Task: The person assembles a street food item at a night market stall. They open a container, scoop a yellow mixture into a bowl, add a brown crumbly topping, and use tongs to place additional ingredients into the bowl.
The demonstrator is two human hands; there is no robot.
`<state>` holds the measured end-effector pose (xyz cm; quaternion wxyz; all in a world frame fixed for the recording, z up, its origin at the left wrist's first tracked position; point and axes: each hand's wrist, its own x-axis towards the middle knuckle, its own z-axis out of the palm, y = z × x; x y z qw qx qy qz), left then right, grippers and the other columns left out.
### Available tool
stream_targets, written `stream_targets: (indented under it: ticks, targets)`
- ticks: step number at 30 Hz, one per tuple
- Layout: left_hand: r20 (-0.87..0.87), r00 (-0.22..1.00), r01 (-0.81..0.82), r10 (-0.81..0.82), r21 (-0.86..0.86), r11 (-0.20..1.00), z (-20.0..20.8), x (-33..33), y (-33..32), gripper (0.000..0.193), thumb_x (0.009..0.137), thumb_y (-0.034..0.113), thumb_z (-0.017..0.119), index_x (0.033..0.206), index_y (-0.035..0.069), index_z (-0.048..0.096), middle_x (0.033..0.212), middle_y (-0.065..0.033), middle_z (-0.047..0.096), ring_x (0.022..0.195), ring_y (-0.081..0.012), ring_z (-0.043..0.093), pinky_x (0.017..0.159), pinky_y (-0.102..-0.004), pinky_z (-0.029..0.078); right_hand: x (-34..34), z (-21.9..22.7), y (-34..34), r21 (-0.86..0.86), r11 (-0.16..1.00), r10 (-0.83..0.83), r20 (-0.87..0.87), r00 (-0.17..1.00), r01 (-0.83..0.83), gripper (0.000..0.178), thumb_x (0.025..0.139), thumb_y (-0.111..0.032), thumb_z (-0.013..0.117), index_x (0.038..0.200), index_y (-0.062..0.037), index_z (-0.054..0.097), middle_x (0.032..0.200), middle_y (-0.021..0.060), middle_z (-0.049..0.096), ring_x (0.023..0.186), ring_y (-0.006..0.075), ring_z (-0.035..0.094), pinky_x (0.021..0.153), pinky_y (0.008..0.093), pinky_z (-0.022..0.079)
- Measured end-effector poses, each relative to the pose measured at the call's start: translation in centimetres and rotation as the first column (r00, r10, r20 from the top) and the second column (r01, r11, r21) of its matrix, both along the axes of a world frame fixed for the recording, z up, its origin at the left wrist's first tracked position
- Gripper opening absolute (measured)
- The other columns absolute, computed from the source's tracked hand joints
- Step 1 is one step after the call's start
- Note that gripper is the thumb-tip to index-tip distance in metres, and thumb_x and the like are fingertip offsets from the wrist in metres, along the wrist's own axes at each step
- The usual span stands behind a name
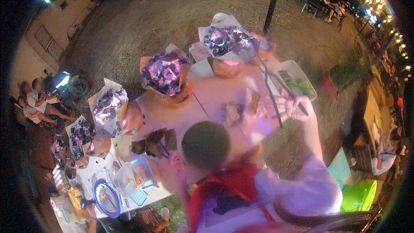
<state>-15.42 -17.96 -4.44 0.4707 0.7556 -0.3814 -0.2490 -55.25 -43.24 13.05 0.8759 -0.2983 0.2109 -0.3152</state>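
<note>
My right hand [297,107] is closed around a pair of long dark tongs [271,89] at the right end of the table. Just left of it, what looks like my left hand [255,111] is smeared by motion above the tabletop, so its grip is unclear. Close to those fingers lies a pale brown piece [233,113]. A dark rounded shape [206,144], like the top of a head, covers the middle of the view, with red cloth [228,183] below it. Dark brown flat pieces [156,142] lie left of that shape.
Clay stoves with glowing charcoal [166,73] line the table's far side, several in all. Beyond my right hand is a white tub [282,67] of green pieces. A clear bin [133,177] and blue basket [107,198] stand left. People [41,99] sit far left.
</note>
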Motion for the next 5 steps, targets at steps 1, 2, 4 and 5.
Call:
stream_targets:
  ticks: [1, 2, 4, 5]
  targets:
    - [-0.023, 1.000, 0.008, -0.007, 0.037, 0.999, 0.6, 0.0, -0.2, 0.042, 0.086, 0.007, 0.051, 0.127, 0.006, 0.043, 0.129, -0.0127, 0.043, 0.121, -0.0256, 0.040, 0.103, -0.0369, 0.029, 0.2, 0.1, -1.0, -0.029, 0.999, 0.017, 0.008, 1.000, -0.016, 0.048, 0.062, -0.007, 0.047, 0.110, -0.0089, 0.045, 0.127, 0.0299, 0.039, 0.121, 0.0516, 0.033, 0.092, 0.0652, 0.032]
    - [-0.045, 0.999, 0.017, -0.014, 0.075, 0.997, 1.1, 0.1, -0.3, 0.043, 0.086, 0.008, 0.051, 0.128, 0.007, 0.042, 0.130, -0.0129, 0.042, 0.122, -0.0256, 0.039, 0.103, -0.0370, 0.029, 0.6, 0.1, -2.2, -0.054, 0.997, 0.048, 0.032, 0.998, -0.046, 0.049, 0.062, -0.008, 0.047, 0.110, -0.0093, 0.044, 0.128, 0.0304, 0.038, 0.121, 0.0513, 0.033, 0.092, 0.0651, 0.032]
    - [-0.216, 0.976, 0.019, -0.005, 0.062, 0.998, 1.3, 0.9, -1.2, 0.047, 0.085, 0.008, 0.053, 0.131, 0.009, 0.040, 0.131, -0.0132, 0.041, 0.125, -0.0254, 0.036, 0.104, -0.0364, 0.028, 0.9, 0.3, -4.1, -0.056, 0.997, 0.056, -0.033, 0.998, -0.058, 0.049, 0.064, -0.011, 0.047, 0.113, -0.0103, 0.042, 0.126, 0.0309, 0.039, 0.121, 0.0503, 0.034, 0.091, 0.0646, 0.033]
    - [-0.199, 0.980, 0.016, -0.012, 0.016, 1.000, 1.2, 1.1, -1.1, 0.047, 0.085, 0.008, 0.053, 0.131, 0.009, 0.040, 0.131, -0.0132, 0.041, 0.125, -0.0254, 0.036, 0.104, -0.0364, 0.028, 1.0, 0.3, -5.0, -0.037, 0.998, 0.048, -0.059, 0.997, -0.050, 0.050, 0.065, -0.013, 0.047, 0.114, -0.0107, 0.042, 0.126, 0.0311, 0.040, 0.120, 0.0499, 0.034, 0.091, 0.0644, 0.033]
